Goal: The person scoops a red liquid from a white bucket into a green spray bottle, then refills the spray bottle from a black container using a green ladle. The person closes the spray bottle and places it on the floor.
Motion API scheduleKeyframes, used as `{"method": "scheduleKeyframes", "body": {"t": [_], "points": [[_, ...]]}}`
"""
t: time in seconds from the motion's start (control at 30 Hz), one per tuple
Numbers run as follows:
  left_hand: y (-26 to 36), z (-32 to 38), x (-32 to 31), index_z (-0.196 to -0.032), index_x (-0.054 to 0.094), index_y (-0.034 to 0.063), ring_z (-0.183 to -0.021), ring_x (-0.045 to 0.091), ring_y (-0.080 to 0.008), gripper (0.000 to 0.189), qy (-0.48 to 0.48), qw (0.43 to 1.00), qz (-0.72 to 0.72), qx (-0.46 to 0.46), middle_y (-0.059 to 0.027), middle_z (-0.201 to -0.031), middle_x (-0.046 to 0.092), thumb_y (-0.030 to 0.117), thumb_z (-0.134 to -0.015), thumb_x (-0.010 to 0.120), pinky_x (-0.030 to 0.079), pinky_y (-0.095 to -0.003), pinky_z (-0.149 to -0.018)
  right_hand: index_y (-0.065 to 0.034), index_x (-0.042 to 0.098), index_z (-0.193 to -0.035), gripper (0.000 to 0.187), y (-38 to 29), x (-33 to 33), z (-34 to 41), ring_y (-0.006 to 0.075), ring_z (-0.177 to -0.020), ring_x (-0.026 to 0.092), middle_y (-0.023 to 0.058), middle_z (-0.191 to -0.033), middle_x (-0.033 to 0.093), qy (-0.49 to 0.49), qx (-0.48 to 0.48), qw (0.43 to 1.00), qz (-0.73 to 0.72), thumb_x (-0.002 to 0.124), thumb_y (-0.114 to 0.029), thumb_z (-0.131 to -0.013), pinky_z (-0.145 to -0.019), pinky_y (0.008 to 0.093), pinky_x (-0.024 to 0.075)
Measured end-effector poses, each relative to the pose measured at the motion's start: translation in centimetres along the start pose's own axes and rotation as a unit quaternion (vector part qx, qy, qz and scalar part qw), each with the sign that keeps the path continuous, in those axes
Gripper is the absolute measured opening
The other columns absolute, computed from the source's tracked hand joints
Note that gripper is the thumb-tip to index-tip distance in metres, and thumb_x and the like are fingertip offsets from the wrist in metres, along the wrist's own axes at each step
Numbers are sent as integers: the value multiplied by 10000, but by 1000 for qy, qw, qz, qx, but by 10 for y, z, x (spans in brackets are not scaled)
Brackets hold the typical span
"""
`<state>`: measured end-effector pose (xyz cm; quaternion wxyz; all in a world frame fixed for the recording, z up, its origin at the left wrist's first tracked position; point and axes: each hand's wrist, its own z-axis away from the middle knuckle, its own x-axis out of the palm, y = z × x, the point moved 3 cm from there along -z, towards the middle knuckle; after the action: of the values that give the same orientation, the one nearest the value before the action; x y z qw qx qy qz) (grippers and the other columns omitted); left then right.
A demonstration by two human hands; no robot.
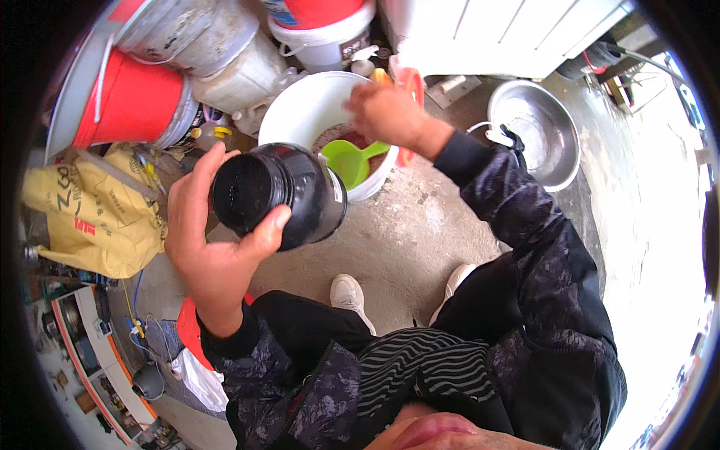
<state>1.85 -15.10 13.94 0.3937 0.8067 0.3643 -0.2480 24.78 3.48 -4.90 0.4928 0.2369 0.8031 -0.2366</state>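
Note:
My left hand (pixel 219 247) grips a black plastic jar (pixel 312 197), thumb below and fingers along its far side. The jar lies tilted in front of the white bucket (pixel 287 109), its round narrower end towards my palm; whether that end is capped I cannot tell. A strip of pale label shows on the jar's side. Over the bucket's right rim is my right hand (pixel 388 115), blurred, with fingers curled; whether it pinches anything is not clear. Below it a light green plastic ladle (pixel 346 163) rests in the bucket, over reddish, frothy liquid (pixel 337 135).
A steel basin (pixel 554 135) stands on the concrete floor (pixel 394 242) at right. Red buckets (pixel 132 101), a whitish jerrycan (pixel 242 73) and a yellow woven sack (pixel 101 214) crowd the left. Behind the bucket are orange-red plastic (pixel 413 84) and a white panel (pixel 495 34).

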Motion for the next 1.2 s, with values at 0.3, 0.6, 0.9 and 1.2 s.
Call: {"method": "scheduleKeyframes", "body": {"t": [0.3,0.6,0.9,1.2], "points": [[68,-2,54,-1367,691,-14,-1094,705,-353,854,-131,981,80,118,-144,-1209,787,352,-669,1020,571,-462,-988,-10,775,-1225,205,117,-124,134,285,-954,776,137,-1171,761,182,177,965,-58,694,-63,-1044,-796,351,621],[89,26,190,-1321,723,22,-1117,690,-351,738,-211,947,169,174,-131,-1254,743,260,-684,1009,574,-473,-995,-34,793,-1153,224,176,-87,287,419,-1067,723,189,-1122,757,151,348,925,12,705,-121,-966,-944,493,585],[70,67,330,-1349,693,7,-1191,642,-333,712,-243,922,135,270,-122,-1338,695,362,-785,943,537,-454,-1065,-43,628,-1351,622,257,35,440,510,-1167,722,291,-1201,764,-83,627,774,-34,755,-422,-874,-1022,573,563],[41,98,422,-1423,649,7,-1211,613,-311,789,-256,916,101,293,-105,-1356,676,449,-812,879,521,-427,-1096,-44,614,-1377,636,265,84,445,470,-1162,743,268,-1213,783,-44,688,722,-52,767,-325,-826,-1006,546,576]]}}
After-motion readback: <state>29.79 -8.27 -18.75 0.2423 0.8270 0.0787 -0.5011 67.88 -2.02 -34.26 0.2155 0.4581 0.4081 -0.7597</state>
